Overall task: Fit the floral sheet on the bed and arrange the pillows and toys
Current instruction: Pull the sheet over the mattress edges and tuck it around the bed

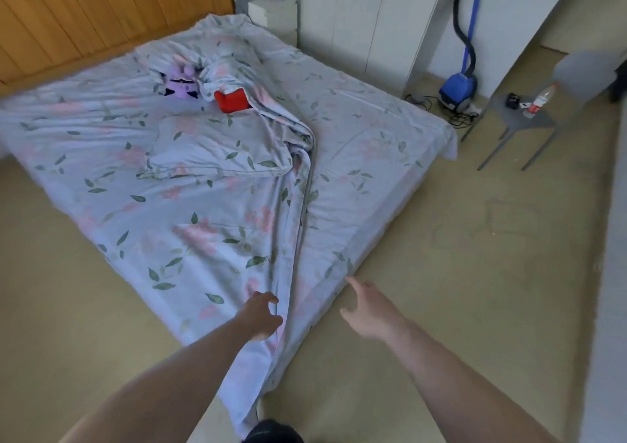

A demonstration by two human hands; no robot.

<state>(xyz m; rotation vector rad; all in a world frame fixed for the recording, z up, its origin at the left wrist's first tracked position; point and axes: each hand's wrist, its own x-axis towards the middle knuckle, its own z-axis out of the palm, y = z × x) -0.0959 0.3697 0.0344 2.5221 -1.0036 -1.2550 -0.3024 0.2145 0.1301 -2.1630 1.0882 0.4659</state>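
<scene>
Sheet (pixel 210 239) lies over bed (pixel 380 235), long ridge of bunched cloth running from bed's middle to near corner, so fit looks unfinished. Left hand (pixel 259 315) at that corner, fingers curled round ridge fold, likely to pull it flat. Right hand (pixel 368 308) beside corner, fingers spread, holding nothing, reaching for edge. Pillow (pixel 217 152) mid-bed; purple toy (pixel 181 82) and red toy (pixel 232 100) nearer headboard (pixel 101 18). Beyond bed's far side: vacuum (pixel 458 89), stool (pixel 519 120) with bottle (pixel 541 99). Floor (pixel 475 256) beige.
</scene>
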